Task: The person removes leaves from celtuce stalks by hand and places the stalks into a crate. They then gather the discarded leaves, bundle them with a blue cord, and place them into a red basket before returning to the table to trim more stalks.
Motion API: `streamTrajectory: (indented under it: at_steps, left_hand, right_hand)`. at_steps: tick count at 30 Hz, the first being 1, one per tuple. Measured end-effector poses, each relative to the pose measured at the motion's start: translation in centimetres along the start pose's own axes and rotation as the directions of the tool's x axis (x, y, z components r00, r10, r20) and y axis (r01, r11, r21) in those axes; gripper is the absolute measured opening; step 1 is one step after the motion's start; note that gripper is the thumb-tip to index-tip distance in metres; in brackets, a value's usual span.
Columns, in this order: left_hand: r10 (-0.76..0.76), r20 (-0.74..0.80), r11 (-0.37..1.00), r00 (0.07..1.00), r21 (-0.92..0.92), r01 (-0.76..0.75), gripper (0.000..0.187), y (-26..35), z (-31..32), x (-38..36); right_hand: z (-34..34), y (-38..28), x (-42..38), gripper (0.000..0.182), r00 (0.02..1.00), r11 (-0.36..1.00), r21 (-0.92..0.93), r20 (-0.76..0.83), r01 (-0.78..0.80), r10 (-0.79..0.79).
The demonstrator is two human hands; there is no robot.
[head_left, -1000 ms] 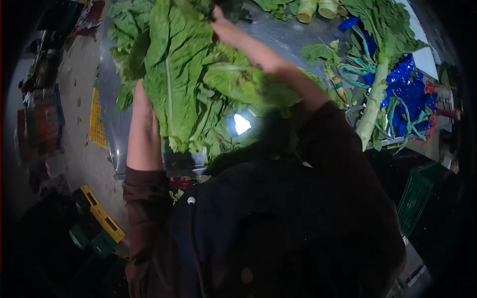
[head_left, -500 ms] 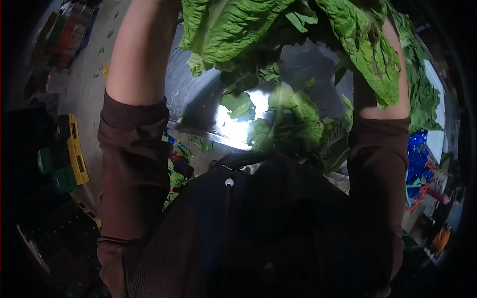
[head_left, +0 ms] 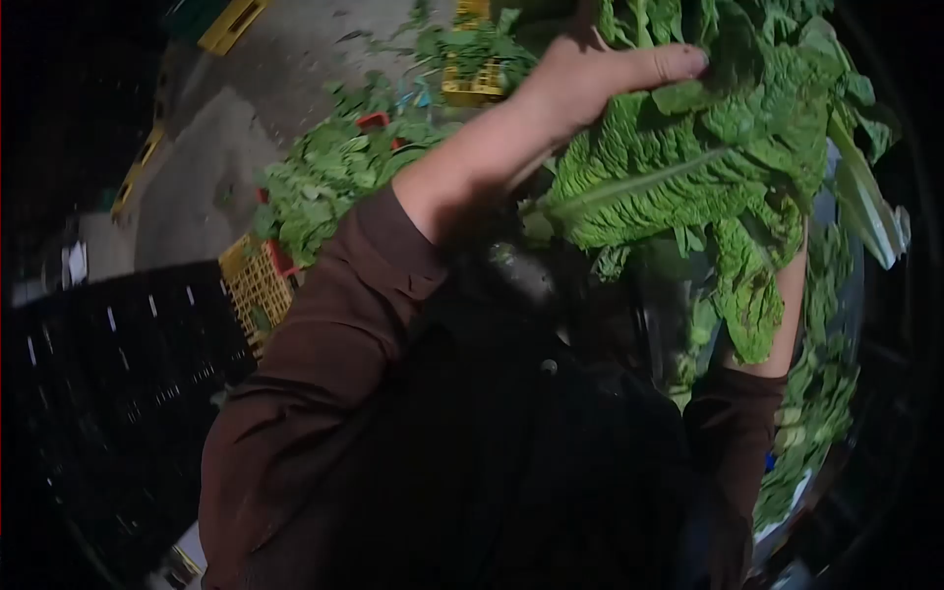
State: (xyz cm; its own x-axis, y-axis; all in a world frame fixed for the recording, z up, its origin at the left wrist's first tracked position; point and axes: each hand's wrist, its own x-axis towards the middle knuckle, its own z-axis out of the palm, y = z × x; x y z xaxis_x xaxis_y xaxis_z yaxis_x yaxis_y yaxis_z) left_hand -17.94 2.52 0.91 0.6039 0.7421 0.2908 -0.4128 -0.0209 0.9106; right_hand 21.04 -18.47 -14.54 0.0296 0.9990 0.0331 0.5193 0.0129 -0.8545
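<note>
A large bundle of leafy green lettuce is held up in front of me, its wrinkled leaves hanging down and some edges browned. My left hand grips it from the left, the thumb lying across the leaves and the other fingers hidden behind them. The right forearm rises under the bundle, but leaves cover that hand, so its fingers do not show. A pale-stemmed leaf droops off the right side.
Heaped greens fill a crate on the floor to the left. Beyond them stands a yellow crate with more leaves. Dark stacked crates occupy the lower left. Loose leaves lie along the right side.
My view has swung left, bringing the floor and the crate of greens into sight. The metal surface with scattered leaves has left view. The lettuce is still held up, and my left hand now shows.
</note>
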Motion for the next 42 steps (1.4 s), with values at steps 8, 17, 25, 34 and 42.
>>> streamTrajectory:
  at_steps: [8,17,25,34,42]
  left_hand:
    - [-0.342,-0.526,0.94,0.779,-0.175,0.294,0.106,2.0,-21.4,-10.9]
    - [-0.302,-0.847,0.951,0.438,-0.237,0.196,0.081,-1.6,-36.0,-21.9]
    - [-0.501,-0.785,0.705,0.364,-0.614,-0.355,0.072,-3.9,-41.3,-30.6]
    - [-0.064,-0.962,0.797,-0.266,-0.209,0.567,0.109,-17.2,-56.1,-41.9]
    - [-0.614,-0.782,0.022,-0.105,-0.151,0.988,0.07,-22.7,-61.0,-45.0]
  right_hand:
    - [27.4,-13.2,30.8,0.071,0.927,0.972,-0.116,0.342,0.203,-0.153]
    - [52.1,-13.0,43.9,0.057,0.687,0.895,-0.113,0.684,0.431,-0.244]
    - [68.9,-24.4,44.7,0.07,0.465,0.842,-0.137,0.873,0.521,-0.146]
    - [88.1,-16.8,42.1,0.082,0.485,0.779,-0.256,0.872,0.573,-0.07]
    - [96.6,-13.3,39.7,0.067,0.399,0.616,-0.343,0.916,0.71,0.05]
